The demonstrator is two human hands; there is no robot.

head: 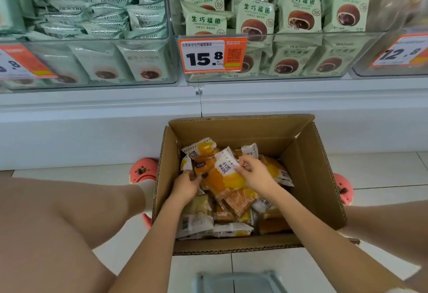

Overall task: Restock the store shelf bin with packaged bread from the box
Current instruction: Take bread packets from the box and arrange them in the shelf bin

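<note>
An open cardboard box [308, 169] stands on the floor between my feet, filled with several orange-and-white bread packets. Both my hands are inside it. My left hand [187, 185] grips the left edge of an orange bread packet [222, 181] lying on top of the pile. My right hand [256, 173] pinches the white top end of the same packet. Above, clear shelf bins [278, 37] hold green packaged buns. The bin on the right edge is blurred.
A white shelf base [92, 118] runs across behind the box. Orange price tags [212, 55] hang on the bin fronts. My pink shoes [142, 171] flank the box on pale floor tiles. A grey object [236, 282] sits at the bottom edge.
</note>
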